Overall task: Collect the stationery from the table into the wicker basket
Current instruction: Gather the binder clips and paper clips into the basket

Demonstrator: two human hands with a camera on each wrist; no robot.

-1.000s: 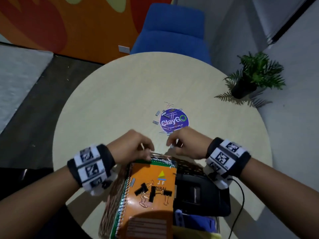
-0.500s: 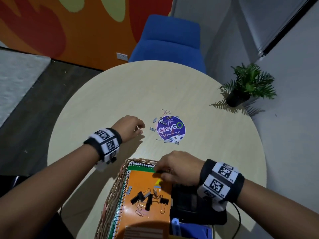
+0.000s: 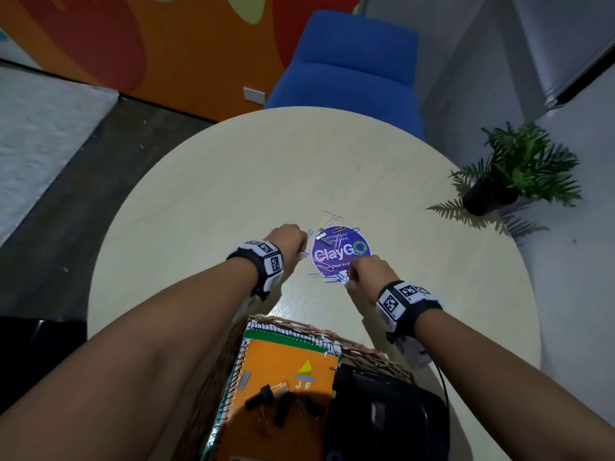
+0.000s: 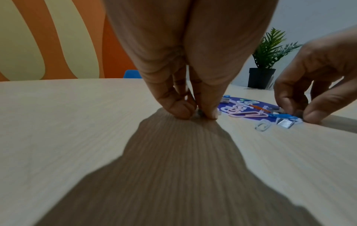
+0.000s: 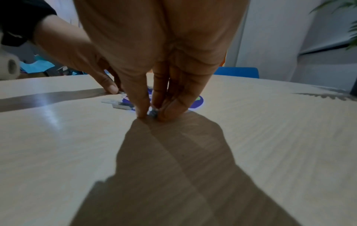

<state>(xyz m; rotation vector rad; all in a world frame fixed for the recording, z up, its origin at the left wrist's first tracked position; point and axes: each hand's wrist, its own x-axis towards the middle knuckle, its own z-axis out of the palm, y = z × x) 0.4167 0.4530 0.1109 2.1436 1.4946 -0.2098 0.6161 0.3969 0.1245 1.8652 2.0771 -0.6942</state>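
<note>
Head view: paper clips [image 3: 336, 242] and staple strips [image 3: 330, 279], pointing every way, are scattered mid-tabletop between the left hand [image 3: 289, 242] and right hand [image 3: 366, 274], each pinched on a small piece; the wicker basket [image 3: 366, 356] sits at the near edge.

hands [image 3: 321, 257]: 2 | wicker basket [image 3: 372, 356]: 1 | spiral notebook [image 3: 283, 364]: 1 | round sticker [image 3: 342, 251]: 1 | potted plant [image 3: 519, 171]: 1

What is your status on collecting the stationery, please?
Left hand and right hand both pinching small metal pieces off the round beige table. Coloured paper clips remain on purple round sticker. Wicker basket unobstructed.
</note>
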